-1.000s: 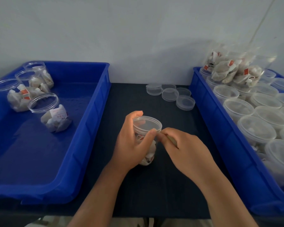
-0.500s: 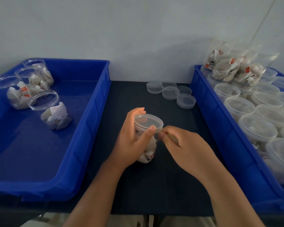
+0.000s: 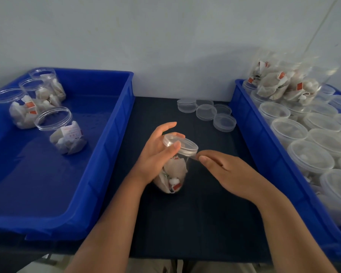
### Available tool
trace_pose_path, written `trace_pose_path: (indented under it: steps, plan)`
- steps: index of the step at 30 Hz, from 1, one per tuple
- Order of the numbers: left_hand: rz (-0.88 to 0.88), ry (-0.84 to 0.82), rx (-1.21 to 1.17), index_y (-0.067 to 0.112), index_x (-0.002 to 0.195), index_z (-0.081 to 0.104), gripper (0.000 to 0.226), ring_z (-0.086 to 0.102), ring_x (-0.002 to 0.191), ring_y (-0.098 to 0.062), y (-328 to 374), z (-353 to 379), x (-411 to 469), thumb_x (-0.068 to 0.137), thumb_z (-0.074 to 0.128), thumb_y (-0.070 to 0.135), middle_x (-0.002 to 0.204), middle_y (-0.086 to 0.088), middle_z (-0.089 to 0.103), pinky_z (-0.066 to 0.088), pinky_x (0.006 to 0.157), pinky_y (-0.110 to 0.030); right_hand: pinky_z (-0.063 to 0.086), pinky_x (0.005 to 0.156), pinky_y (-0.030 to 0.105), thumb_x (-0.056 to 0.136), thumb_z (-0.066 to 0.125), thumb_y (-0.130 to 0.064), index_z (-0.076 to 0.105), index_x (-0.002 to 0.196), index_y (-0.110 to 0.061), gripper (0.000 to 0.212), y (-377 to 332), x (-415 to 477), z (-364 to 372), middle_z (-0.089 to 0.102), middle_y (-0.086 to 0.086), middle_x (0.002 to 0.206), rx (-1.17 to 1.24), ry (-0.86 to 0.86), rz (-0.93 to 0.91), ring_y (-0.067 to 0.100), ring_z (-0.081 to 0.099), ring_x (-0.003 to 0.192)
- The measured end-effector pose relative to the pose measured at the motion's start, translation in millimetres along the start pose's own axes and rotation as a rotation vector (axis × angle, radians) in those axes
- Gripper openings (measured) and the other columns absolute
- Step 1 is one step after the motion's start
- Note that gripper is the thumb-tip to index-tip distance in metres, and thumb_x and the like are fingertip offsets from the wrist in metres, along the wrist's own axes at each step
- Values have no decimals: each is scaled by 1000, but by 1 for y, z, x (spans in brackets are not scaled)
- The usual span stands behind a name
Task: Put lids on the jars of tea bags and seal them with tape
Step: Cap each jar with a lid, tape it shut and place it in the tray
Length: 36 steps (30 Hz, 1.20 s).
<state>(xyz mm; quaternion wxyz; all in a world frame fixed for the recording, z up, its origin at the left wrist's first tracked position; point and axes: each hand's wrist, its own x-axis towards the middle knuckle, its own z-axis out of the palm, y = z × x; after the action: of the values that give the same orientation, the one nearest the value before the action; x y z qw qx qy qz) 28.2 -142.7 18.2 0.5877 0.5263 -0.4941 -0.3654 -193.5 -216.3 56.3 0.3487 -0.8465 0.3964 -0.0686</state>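
Right now you are midway through one jar (image 3: 173, 174), with more waiting. Your left hand (image 3: 156, 156) is wrapped round it above the dark mat (image 3: 185, 223) between the two bins. The thumb presses the rim of the lid (image 3: 182, 143), and the jar leans to your right. The lid is already on, so that half of the job is done for this one.

Your right hand (image 3: 230, 172) has thumb and forefinger pinched together just under the lid's edge. They seem to hold a thin clear strip, most likely the tape (image 3: 193, 157), though it is too faint to be sure. I judge the sealing begun, not finished. How far the strip runs round the rim cannot be told.

Four open jars (image 3: 67, 133) of tea bags stand in the left bin (image 3: 114, 146), none with a lid yet. Spare lids (image 3: 207, 113) lie at the back of the mat. The right bin (image 3: 250, 134) holds many lidded jars (image 3: 311, 156), and whether they are taped is not visible. I see no roll of tape.
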Motion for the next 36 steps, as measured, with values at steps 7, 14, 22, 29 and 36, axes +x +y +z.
trace_pose_path:
  steps: [7,14,22,29,36]
  plan:
    - [-114,-181,-94,21,157,39,68,64,128,-34,-11,-8,10,99,55,52,136,-15,68,52,108,-52,50,82,24,85,28,-89,49,133,-66,57,-2,11,9,65,-36,107,48,74,-28,-12,60,99]
    - [78,296,314,42,127,64,47,69,104,0,-8,0,-4,88,59,67,110,20,71,60,87,-25,53,71,22,94,28,-81,55,138,-54,58,-8,4,26,68,-27,93,-13,235,23,-11,61,89]
    - [-97,398,515,40,149,37,99,57,115,5,5,46,-27,71,36,102,131,21,59,46,87,-18,46,51,19,90,16,-81,55,114,-45,58,-27,-6,46,65,-12,71,-166,326,29,2,64,64]
    - [-92,379,446,49,133,54,65,60,104,17,3,21,-16,82,44,88,110,36,64,50,85,-19,48,61,14,87,37,-87,23,154,-57,75,-1,-6,30,67,-22,91,97,89,-94,-11,62,77]
    - [-27,63,362,40,132,62,62,62,113,12,6,-7,1,89,43,80,118,34,66,46,87,-6,54,64,28,83,28,-88,23,150,-68,70,18,1,19,66,-5,80,7,101,-102,5,66,76]
